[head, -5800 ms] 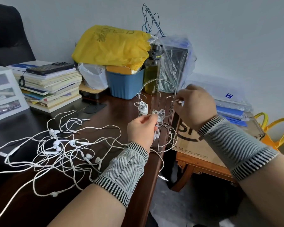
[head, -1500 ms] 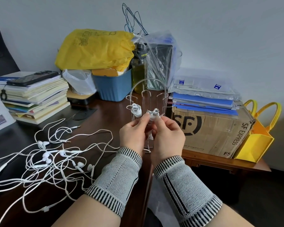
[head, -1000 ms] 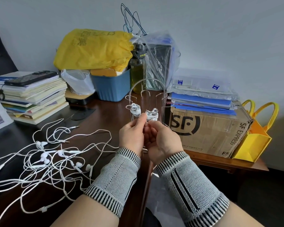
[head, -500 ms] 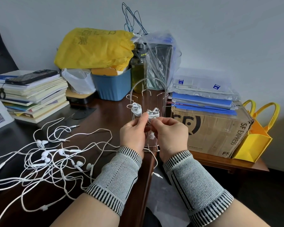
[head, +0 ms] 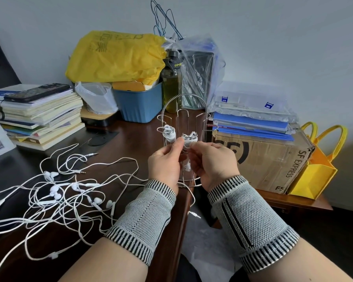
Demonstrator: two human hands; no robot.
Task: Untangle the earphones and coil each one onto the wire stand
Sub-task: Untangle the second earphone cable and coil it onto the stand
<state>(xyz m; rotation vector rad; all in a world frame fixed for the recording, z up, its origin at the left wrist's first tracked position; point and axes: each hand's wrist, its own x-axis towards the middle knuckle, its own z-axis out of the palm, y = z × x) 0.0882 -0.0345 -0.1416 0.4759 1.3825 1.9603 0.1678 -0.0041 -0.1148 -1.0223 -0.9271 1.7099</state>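
A wire stand (head: 184, 110) with an arched spring top stands at the desk's right edge. One white coiled earphone (head: 169, 133) hangs on its left hook. A second white coil (head: 190, 137) sits on the middle hook. My left hand (head: 166, 164) and my right hand (head: 212, 162) meet just below it, both pinching this earphone's cable. An earbud (head: 188, 166) dangles between my palms, and the plug end (head: 195, 215) hangs below the desk edge. A tangle of white earphones (head: 65, 192) lies spread on the desk to the left.
A stack of books with a phone on top (head: 37, 112) stands at the back left. A blue bin (head: 138, 104) with a yellow bag, a bottle (head: 172, 86) and plastic bags crowd behind the stand. A cardboard box (head: 269, 159) and yellow tote (head: 318, 169) sit at the right.
The right hand came from the stand's right side to meet the left hand under the middle coil. Over the last second both hands shifted only slightly, working the cable there.
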